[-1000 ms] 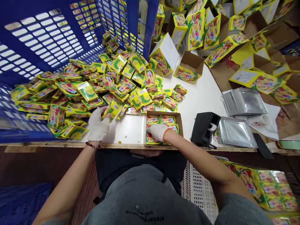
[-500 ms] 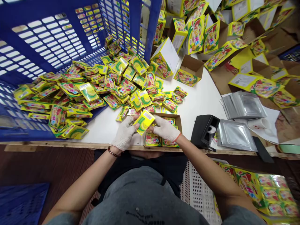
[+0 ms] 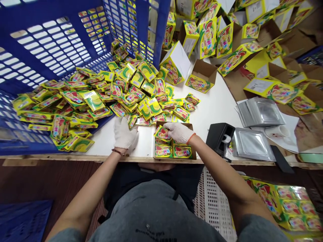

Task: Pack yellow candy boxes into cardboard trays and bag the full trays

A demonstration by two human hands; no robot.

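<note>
My right hand, in a white glove, pinches a small yellow candy box by its right end. That box is tilted over the open cardboard display box, where several packs with the "Twins" print lie in rows. My left hand, gloved too, is down on the white table to the left, with its fingers stretched toward the heap of small candy boxes. One loose pack lies right beside its fingertips. Nothing shows in the left hand, though its fingers are partly blurred.
A blue plastic crate lies tipped on its side at the left, packs spilling from it. Right of the display box stand a black tape dispenser and clear plastic covers. Empty yellow display boxes crowd the back right.
My left hand has let go of the yellow pack and moved left to the table by the heap. My right hand has brought a pack over the display box, its printed front now facing up.
</note>
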